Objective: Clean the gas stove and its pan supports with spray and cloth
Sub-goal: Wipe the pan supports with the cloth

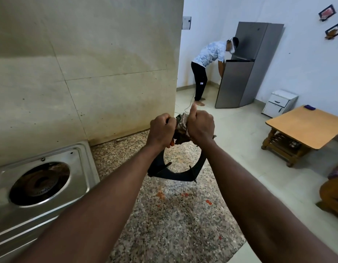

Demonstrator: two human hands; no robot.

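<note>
**Steel, black metal, cloth and granite**

The gas stove [31,221] is shiny stainless steel, dull and browned in its burner well. The pan support [175,177] looks like matt black metal. The cloth [182,120] is soft patterned fabric. The worktop [174,224] is polished speckled granite.

We find the gas stove [41,179] at the countertop's [164,224] left edge, close to the wall [79,63] behind. The pan support [175,172] hangs over the countertop's middle, right of the stove. The cloth [181,128] sits at its top, between our left hand [161,130] and right hand [200,126].
</note>
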